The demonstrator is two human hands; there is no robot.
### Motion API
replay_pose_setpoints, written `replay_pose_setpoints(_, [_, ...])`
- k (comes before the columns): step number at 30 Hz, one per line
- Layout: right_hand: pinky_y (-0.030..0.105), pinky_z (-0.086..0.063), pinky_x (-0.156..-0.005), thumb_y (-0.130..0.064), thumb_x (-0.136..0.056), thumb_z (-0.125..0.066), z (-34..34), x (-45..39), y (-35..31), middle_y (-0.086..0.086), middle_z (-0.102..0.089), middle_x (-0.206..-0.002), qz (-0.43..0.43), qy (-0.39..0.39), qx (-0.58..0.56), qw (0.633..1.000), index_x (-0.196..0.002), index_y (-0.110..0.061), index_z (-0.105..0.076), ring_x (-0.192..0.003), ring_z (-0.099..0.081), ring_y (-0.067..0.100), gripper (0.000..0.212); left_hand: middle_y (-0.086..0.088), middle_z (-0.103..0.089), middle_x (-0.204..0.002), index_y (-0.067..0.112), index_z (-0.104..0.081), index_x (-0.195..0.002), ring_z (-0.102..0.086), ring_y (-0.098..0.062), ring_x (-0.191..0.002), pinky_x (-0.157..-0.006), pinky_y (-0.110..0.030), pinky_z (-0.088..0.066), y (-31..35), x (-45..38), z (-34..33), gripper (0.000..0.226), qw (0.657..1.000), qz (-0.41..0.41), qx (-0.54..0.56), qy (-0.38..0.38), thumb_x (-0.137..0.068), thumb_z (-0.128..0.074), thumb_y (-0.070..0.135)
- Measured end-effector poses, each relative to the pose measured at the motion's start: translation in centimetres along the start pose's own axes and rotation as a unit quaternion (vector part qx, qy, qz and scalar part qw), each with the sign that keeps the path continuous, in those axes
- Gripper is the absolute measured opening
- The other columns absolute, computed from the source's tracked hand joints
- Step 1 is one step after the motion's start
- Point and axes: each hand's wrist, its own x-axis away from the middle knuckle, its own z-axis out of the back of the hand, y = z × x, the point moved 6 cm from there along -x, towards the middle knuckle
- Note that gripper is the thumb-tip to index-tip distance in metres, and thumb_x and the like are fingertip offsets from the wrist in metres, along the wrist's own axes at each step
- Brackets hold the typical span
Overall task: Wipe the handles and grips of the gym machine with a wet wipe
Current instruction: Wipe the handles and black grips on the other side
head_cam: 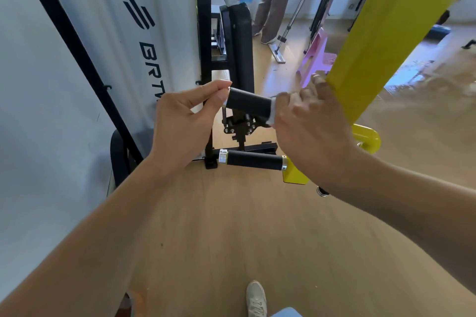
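A black foam grip [248, 105] of the gym machine juts out at chest height from a yellow arm [381, 41]. My left hand [185, 121] pinches the grip's left end between thumb and fingers. At the grip's right end my right hand [306, 123] is blurred, with a strip of white wet wipe [272, 110] showing at its fingertips against the grip. A second black grip [253, 159] with silver end caps sits lower down, untouched.
A white shroud [144, 33] with a black frame stands on the left. Behind the grips is a black padded seat [240, 41]. A pink stool [318, 56] and a person with a mop [277, 0] are further back. My shoe [256, 297] rests on the wooden floor.
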Motion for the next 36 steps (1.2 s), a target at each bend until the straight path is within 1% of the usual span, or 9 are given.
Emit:
replay_pose_setpoints(3, [0.047, -0.041, -0.101, -0.026, -0.093, -0.058, 0.5, -2.2, -2.8, 0.015, -0.068, -0.077, 0.019, 0.052, -0.101, 0.993, -0.093, -0.002, -0.064, -0.075, -0.067, 0.032, 0.025, 0.018, -0.075, -0.105, 0.028, -0.075, -0.112, -0.069, 0.009, -0.097, -0.091, -0.011, -0.05, 0.2, 0.3, 0.0, 0.019, 1.0, -0.003, 0.004, 0.004, -0.094, -0.07, 0.024])
replay_pose_setpoints(6, [0.048, -0.04, -0.101, -0.018, -0.095, -0.045, 0.9, -3.2, -4.3, 0.015, -0.068, -0.084, 0.025, 0.052, -0.161, 0.985, -0.101, 0.0, -0.062, -0.082, -0.067, 0.035, 0.025, 0.015, -0.076, -0.104, 0.031, -0.075, -0.11, -0.072, 0.004, -0.092, -0.087, -0.017, -0.055, 0.4, 0.4, 0.2, 0.018, 1.0, -0.015, -0.003, -0.002, -0.094, -0.07, 0.024])
replay_pose_setpoints(9, [0.052, -0.033, -0.107, -0.006, -0.083, -0.016, 0.8, -1.1, -2.0, 0.016, -0.065, -0.08, 0.029, 0.037, -0.089, 0.995, -0.097, -0.003, -0.062, -0.077, -0.065, 0.033, 0.048, 0.02, -0.074, -0.103, 0.041, -0.073, -0.104, -0.07, 0.0, -0.106, -0.102, -0.027, -0.053, 0.3, 0.1, 0.5, 0.017, 1.0, -0.006, -0.009, 0.005, -0.092, -0.072, 0.028])
replay_pose_setpoints(14, [0.051, -0.027, -0.113, -0.011, -0.093, -0.023, -0.6, 0.2, 0.2, 0.017, -0.065, -0.08, 0.01, -0.06, -0.026, 0.998, -0.099, -0.002, -0.058, -0.08, -0.063, 0.032, 0.037, 0.023, -0.073, -0.104, 0.041, -0.073, -0.106, -0.067, 0.007, -0.107, -0.103, -0.024, -0.05, 0.2, 0.1, 0.2, 0.017, 1.0, 0.005, -0.016, 0.001, -0.093, -0.07, 0.031])
replay_pose_setpoints(20, [0.045, -0.034, -0.113, -0.024, -0.097, -0.054, -0.1, -3.2, -4.7, 0.02, -0.07, -0.107, 0.023, 0.061, -0.191, 0.979, -0.113, 0.002, -0.061, -0.109, -0.065, 0.036, 0.032, 0.011, -0.077, -0.107, 0.028, -0.075, -0.112, -0.069, 0.011, -0.089, -0.085, -0.013, -0.053, 0.4, 0.1, 0.1, 0.019, 1.0, -0.022, -0.02, -0.001, -0.094, -0.069, 0.023])
replay_pose_setpoints(25, [0.04, -0.041, -0.11, -0.001, -0.091, -0.052, 0.9, 1.7, -2.2, 0.01, -0.067, -0.127, 0.1, 0.213, -0.307, 0.922, -0.124, -0.005, -0.068, -0.124, -0.06, 0.027, 0.036, 0.011, -0.074, -0.117, 0.028, -0.072, -0.121, -0.065, 0.004, -0.113, -0.104, -0.016, -0.047, -0.3, 0.3, 0.2, 0.025, 1.0, 0.023, -0.004, -0.003, -0.096, -0.066, 0.03])
replay_pose_setpoints(27, [0.039, -0.05, -0.094, 0.002, -0.084, -0.063, 0.5, 3.3, -3.0, 0.006, -0.074, -0.113, 0.137, 0.164, -0.349, 0.912, -0.12, -0.012, -0.068, -0.113, -0.066, 0.028, 0.039, 0.011, -0.073, -0.123, 0.034, -0.068, -0.126, -0.059, 0.002, -0.118, -0.099, -0.011, -0.042, -1.7, 1.1, -0.2, 0.029, 0.998, 0.05, -0.014, -0.021, -0.099, -0.059, 0.037])
replay_pose_setpoints(30, [0.033, -0.044, -0.057, -0.002, -0.088, -0.054, -3.8, 2.6, -5.0, 0.001, -0.066, -0.084, 0.059, -0.066, -0.351, 0.932, -0.12, -0.024, -0.048, -0.074, -0.062, 0.028, 0.039, 0.021, -0.066, -0.129, 0.035, -0.065, -0.131, -0.055, 0.014, -0.122, -0.109, -0.013, -0.04, -5.5, 3.0, -0.5, 0.035, 0.993, 0.092, -0.038, -0.059, -0.1, -0.053, 0.045])
replay_pose_setpoints(36, [0.033, -0.055, -0.073, -0.01, -0.09, -0.064, -8.3, -0.8, -5.4, 0.0, -0.07, -0.091, -0.059, -0.014, -0.362, 0.93, -0.097, -0.021, -0.073, -0.086, -0.066, 0.023, 0.016, 0.009, -0.056, -0.146, 0.029, -0.053, -0.144, -0.049, -0.01, -0.138, -0.117, -0.039, -0.039, -10.9, 5.3, -1.6, 0.051, 0.974, 0.141, -0.11, -0.137, -0.095, -0.062, 0.039])
